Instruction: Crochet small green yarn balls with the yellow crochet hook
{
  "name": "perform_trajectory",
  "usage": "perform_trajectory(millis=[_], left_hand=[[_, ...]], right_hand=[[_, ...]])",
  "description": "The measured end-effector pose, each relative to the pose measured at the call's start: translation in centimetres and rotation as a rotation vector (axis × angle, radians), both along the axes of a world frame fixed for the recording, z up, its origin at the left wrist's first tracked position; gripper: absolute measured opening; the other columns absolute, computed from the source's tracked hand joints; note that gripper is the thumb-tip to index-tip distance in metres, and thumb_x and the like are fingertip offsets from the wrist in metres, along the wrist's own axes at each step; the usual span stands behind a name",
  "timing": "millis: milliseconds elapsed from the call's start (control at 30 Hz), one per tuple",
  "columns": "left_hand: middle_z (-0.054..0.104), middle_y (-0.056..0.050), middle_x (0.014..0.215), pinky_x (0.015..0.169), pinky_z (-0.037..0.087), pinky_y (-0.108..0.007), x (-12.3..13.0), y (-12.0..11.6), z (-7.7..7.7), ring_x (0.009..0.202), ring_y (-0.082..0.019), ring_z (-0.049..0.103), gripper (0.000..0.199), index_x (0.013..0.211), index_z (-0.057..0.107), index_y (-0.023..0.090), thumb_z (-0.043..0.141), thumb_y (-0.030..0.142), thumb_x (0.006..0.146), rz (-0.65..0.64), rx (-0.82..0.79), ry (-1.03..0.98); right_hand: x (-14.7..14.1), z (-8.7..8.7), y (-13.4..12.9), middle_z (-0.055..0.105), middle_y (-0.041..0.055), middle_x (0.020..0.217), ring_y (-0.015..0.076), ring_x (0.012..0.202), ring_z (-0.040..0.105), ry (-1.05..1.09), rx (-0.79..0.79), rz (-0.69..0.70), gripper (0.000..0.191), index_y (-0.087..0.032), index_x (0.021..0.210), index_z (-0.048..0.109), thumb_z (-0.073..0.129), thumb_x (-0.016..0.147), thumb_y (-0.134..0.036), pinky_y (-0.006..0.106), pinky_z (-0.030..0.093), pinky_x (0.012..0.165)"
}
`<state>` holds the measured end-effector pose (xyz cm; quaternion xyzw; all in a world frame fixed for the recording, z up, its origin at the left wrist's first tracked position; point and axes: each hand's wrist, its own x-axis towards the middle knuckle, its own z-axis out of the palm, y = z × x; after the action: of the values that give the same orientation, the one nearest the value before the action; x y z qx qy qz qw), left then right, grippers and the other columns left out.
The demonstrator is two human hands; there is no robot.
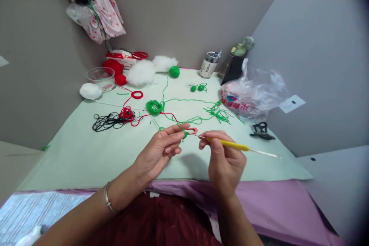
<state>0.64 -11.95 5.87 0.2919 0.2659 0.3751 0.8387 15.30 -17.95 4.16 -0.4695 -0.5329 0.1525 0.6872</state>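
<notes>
Near the front middle of the table, my left hand pinches a small green crocheted piece between thumb and fingers. An orange stitch marker hangs beside that piece. My right hand grips a crochet hook with a yellow handle; its thin metal tip reaches the green piece. Green yarn runs from my left fingers back over the table. Behind my left hand lies a coil of green yarn. Whether a loop sits on the hook is too small to tell.
Black yarn lies tangled at left, near a red ring, white stuffing and a clear tub. Green scraps, a plastic bag and a black claw clip are at right. A pen cup stands behind.
</notes>
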Motion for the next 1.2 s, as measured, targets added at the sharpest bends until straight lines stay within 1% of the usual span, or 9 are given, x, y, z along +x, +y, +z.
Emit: perform_trajectory(millis=[200,400,500,667,767,867,967,1067,1200], left_hand=[[0.063,0.001,0.088,0.055,0.049,-0.017,0.2,-0.5,0.0,0.054,-0.002,0.04,0.028,0.109,0.084,0.023,0.085,0.024,0.081,0.058,0.199,0.134],[0.07,0.0,0.1,0.056,0.049,-0.017,-0.1,-0.4,0.2,0.049,0.001,0.032,0.022,0.105,0.085,0.023,0.083,0.025,0.083,0.005,0.148,0.104],[0.071,0.0,0.096,0.057,0.048,-0.017,-0.2,-0.4,0.2,0.051,0.0,0.037,0.021,0.103,0.085,0.023,0.084,0.027,0.083,0.056,0.193,0.15],[0.065,0.002,0.078,0.057,0.045,-0.016,0.0,-0.4,-0.3,0.062,-0.006,0.056,0.027,0.106,0.083,0.023,0.087,0.027,0.08,0.143,0.261,0.236],[0.064,0.003,0.078,0.057,0.046,-0.017,0.0,-0.4,-0.6,0.057,-0.005,0.048,0.038,0.115,0.08,0.023,0.089,0.028,0.078,0.107,0.168,0.151],[0.06,0.005,0.075,0.054,0.045,-0.016,-0.1,-0.3,-0.5,0.05,-0.001,0.031,0.037,0.117,0.081,0.021,0.087,0.027,0.081,-0.024,0.052,0.055],[0.059,0.005,0.078,0.053,0.044,-0.015,-0.3,-0.3,-0.1,0.049,0.0,0.025,0.03,0.112,0.082,0.021,0.085,0.024,0.083,-0.054,0.037,0.035],[0.063,0.002,0.087,0.053,0.046,-0.017,-0.4,-0.5,0.2,0.05,-0.001,0.031,0.03,0.113,0.082,0.023,0.084,0.024,0.083,0.007,0.118,0.085],[0.069,-0.002,0.093,0.057,0.048,-0.019,-0.1,-0.8,0.1,0.063,-0.007,0.053,0.037,0.119,0.08,0.024,0.084,0.027,0.083,0.009,0.243,0.182]], right_hand=[[-0.1,0.3,0.5,0.078,0.0034,0.099,0.0144,0.08,0.067,0.071,-0.044,0.156,0.019,-0.026,0.103,0.08,0.063,0.101,-0.02,0.029,0.055,0.072],[0.4,0.1,0.4,0.078,0.0023,0.096,0.0121,0.072,0.07,0.245,-0.087,0.261,0.023,-0.025,0.1,0.075,0.053,0.107,-0.026,0.028,0.059,0.07],[0.6,0.4,-0.1,0.077,0.0022,0.096,0.0124,0.075,0.072,0.045,-0.037,0.153,0.025,-0.025,0.105,0.073,0.049,0.107,-0.019,0.028,0.061,0.073],[0.4,-0.1,-0.5,0.078,0.0084,0.107,0.0193,0.1,0.076,-0.563,0.166,-0.026,0.033,-0.024,0.125,0.069,0.057,0.1,-0.007,0.033,0.064,0.084],[0.2,-0.9,-0.3,0.075,0.0115,0.119,0.0226,0.109,0.074,-0.767,0.177,-0.112,0.043,-0.027,0.133,0.069,0.062,0.096,-0.005,0.035,0.064,0.086],[0.2,-1.0,-0.1,0.075,0.0095,0.116,0.0225,0.107,0.074,-0.637,0.179,-0.097,0.039,-0.028,0.127,0.073,0.062,0.097,-0.007,0.037,0.064,0.086],[0.2,-0.4,0.0,0.076,0.005,0.1,0.0172,0.087,0.072,-0.244,0.067,-0.012,0.028,-0.026,0.114,0.075,0.056,0.101,-0.01,0.033,0.061,0.078],[0.2,0.4,0.1,0.075,0.0024,0.09,0.014,0.071,0.066,0.064,-0.039,0.087,0.024,-0.025,0.102,0.077,0.054,0.104,-0.018,0.031,0.057,0.07],[-0.3,0.4,0.3,0.079,0.004,0.098,0.0174,0.08,0.07,-0.012,-0.028,0.116,0.022,-0.027,0.106,0.078,0.059,0.102,-0.018,0.035,0.06,0.074]])
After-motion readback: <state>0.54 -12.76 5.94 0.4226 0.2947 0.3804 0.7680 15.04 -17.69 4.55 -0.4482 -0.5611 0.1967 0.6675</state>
